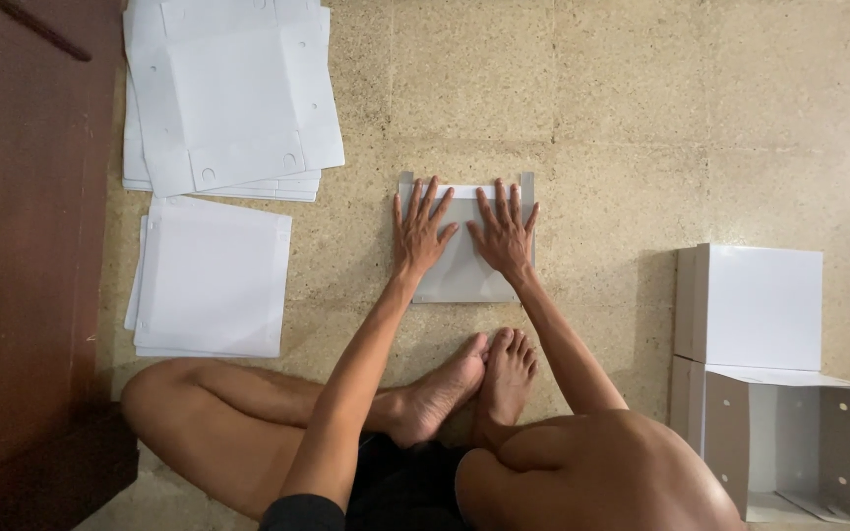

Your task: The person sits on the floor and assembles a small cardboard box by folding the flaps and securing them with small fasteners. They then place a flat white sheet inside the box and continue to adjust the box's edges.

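Observation:
A flat white cardboard box blank [462, 270] lies on the speckled floor in front of my crossed legs. My left hand [420, 231] presses flat on its left half, fingers spread. My right hand [504, 231] presses flat on its right half, fingers spread too. Both palms rest on the cardboard and neither hand grips anything. Grey flaps of the blank show at its upper corners.
Two stacks of flat white box blanks lie to the left, one far [228, 93], one nearer [211, 277]. A dark wooden cabinet [22, 246] runs along the left edge. At right stand a closed white box [755, 305] and an open assembled box [789, 442].

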